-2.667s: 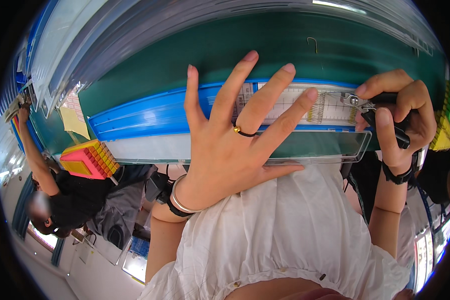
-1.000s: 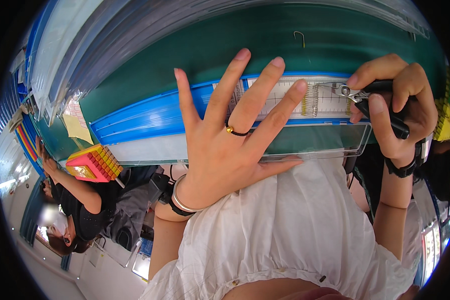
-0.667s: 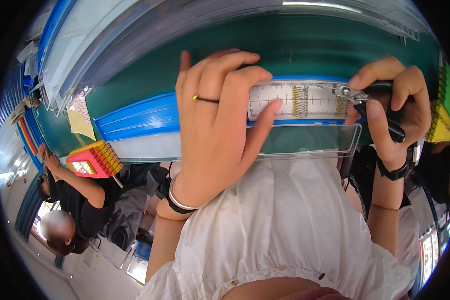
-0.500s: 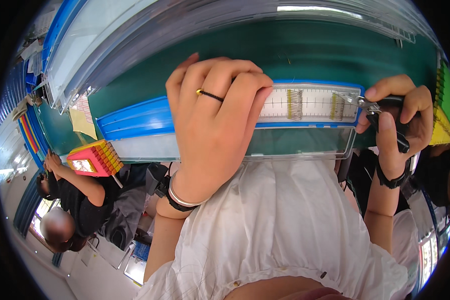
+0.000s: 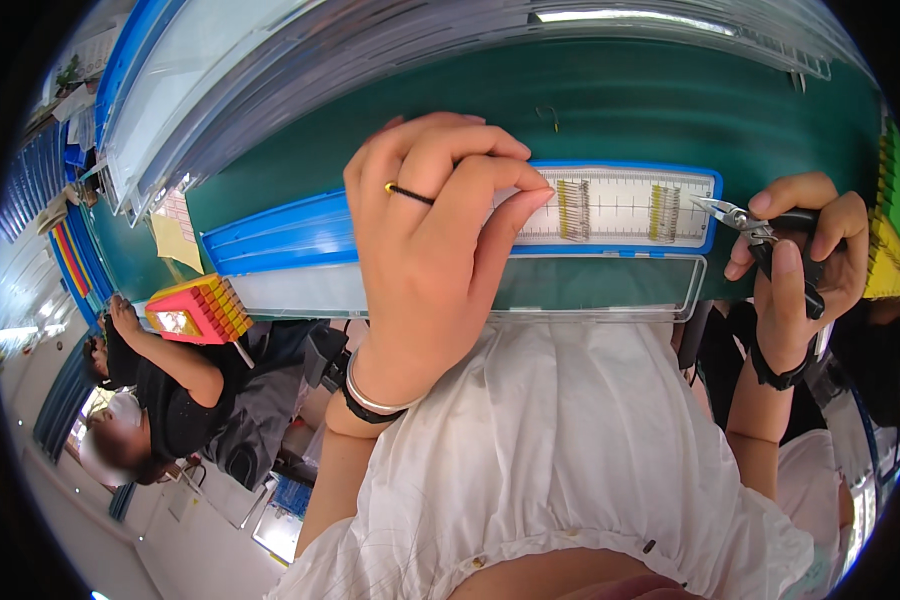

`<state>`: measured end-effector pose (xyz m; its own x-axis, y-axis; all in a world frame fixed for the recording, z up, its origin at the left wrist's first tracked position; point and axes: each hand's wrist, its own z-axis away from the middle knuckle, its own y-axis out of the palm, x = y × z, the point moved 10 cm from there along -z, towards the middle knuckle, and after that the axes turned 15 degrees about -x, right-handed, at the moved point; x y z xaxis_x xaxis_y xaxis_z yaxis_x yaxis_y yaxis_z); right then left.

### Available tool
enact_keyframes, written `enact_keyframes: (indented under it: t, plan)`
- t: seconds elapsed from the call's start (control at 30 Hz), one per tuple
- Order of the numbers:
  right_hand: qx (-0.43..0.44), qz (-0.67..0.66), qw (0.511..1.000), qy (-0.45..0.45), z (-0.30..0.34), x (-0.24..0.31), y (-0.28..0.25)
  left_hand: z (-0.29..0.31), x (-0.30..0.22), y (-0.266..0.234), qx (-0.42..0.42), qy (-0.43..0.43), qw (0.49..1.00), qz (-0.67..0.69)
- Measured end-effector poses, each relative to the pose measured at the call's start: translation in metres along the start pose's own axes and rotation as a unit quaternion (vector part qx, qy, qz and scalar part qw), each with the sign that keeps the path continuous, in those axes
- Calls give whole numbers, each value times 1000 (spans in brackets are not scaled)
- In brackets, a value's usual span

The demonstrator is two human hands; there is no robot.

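Observation:
A long blue-edged case (image 5: pixel 635 168) lies across the table, with a white ruled insert (image 5: pixel 625 215) inside. Two rows of thin wire pieces, partly yellow, stand on the insert: one row (image 5: pixel 574 210) beside my left fingertips, another row (image 5: pixel 663 213) near its right end. My left hand (image 5: pixel 430 215) reaches over the case, thumb and forefinger pinched together at the insert's left part; anything between them is too small to make out. In my right hand (image 5: pixel 805 245), small black-handled pliers (image 5: pixel 740 218) point left, their tips near the case's right end.
A see-through lid (image 5: pixel 610 285) extends along the case's near side. Clear plastic boxes (image 5: pixel 390 65) line the far side. A thin wire bit (image 5: pixel 552 118) lies on the green table (image 5: pixel 650 100). A red-and-yellow block (image 5: pixel 200 308) stands left, near another person (image 5: pixel 185 390).
The pliers have drawn back right, their tips leaving the right-hand wire row. My left thumb and forefinger have shifted slightly, still pinched. The view has moved a little.

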<state>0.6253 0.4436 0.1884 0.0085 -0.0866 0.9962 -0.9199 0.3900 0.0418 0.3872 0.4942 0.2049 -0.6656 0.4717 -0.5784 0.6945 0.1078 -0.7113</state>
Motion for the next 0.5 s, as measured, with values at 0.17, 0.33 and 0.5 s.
enact_keyframes:
  t: [0.17, 0.33, 0.5]
  plan:
    - [4, -13, 1000, 9, 1, -2, 1, -6, -19, -2, -7, 25, 999, 40]
    - [4, -20, 1000, 12, 0, -3, -2, -7, -38, 1, -16, 48, 997, 63]
    - [-11, -37, 999, 27, 0, -3, -4, -6, -45, 10, -10, 38, 994, 102]
